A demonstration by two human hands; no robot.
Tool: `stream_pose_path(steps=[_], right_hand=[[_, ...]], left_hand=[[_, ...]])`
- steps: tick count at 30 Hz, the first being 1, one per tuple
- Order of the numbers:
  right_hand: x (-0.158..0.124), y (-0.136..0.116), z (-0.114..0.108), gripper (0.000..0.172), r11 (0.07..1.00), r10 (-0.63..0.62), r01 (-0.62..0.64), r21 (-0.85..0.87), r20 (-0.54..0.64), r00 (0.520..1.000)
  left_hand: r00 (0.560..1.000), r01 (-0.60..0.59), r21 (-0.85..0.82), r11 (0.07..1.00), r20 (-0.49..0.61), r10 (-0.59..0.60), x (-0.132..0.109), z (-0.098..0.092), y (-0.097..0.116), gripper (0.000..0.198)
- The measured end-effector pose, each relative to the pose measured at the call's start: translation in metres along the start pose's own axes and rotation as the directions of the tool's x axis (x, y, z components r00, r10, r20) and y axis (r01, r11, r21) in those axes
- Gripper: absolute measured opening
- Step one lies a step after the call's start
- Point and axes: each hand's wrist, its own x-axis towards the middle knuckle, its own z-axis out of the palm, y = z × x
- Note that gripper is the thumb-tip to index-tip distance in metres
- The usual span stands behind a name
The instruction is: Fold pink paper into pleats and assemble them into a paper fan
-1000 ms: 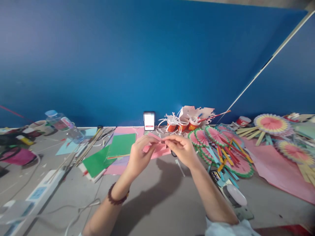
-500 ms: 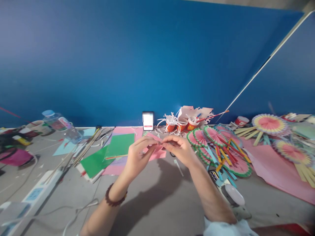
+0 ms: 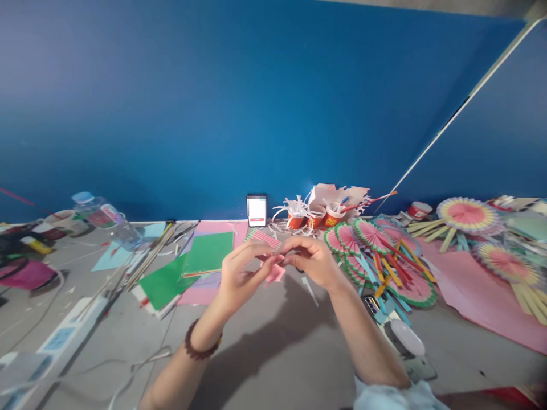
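Over the middle of the table, my left hand and my right hand meet at the fingertips, both closed in a pinch. Between them is a piece of pink paper, its lower part hanging below the fingers. A pink-and-white striped, pleated-looking strip shows just behind the fingertips; whether it joins the pink piece is hidden by my fingers. Below my right hand a thin pale strip lies on the table.
Green paper sheets lie left of my hands. A phone stands against the blue wall. Paper cups and folded paper fans sit to the right. A bottle and a power strip are farther left.
The pink paper between my fingers has shifted and folded smaller, with less of it showing below. The striped strip shows more. My hands stay nearly in place.
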Motion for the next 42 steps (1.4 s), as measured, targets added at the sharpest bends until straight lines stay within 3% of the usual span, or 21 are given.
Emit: stream_pose_path(steps=[10,21,36,42], right_hand=[[-0.001,0.003,-0.001,0.019,0.998,-0.046,0.047,-0.051,0.032,0.998],[-0.007,0.006,0.002,0.019,0.994,-0.055,0.059,-0.087,0.052,0.997],[-0.004,0.006,0.007,0.026,0.988,-0.060,0.045,-0.151,-0.098,0.993],[-0.002,0.002,0.011,0.028,0.988,-0.066,0.052,-0.142,-0.092,0.994]], left_hand=[[0.997,-0.032,-0.035,0.999,0.067,0.034,0.001,-0.004,0.000,0.009],[0.992,0.085,-0.249,0.965,0.113,-0.058,0.006,-0.008,0.003,0.009],[0.989,0.088,-0.232,0.969,0.140,-0.056,0.000,-0.008,-0.005,0.020],[0.996,0.071,-0.230,0.971,0.075,-0.055,0.001,-0.005,-0.003,0.017]])
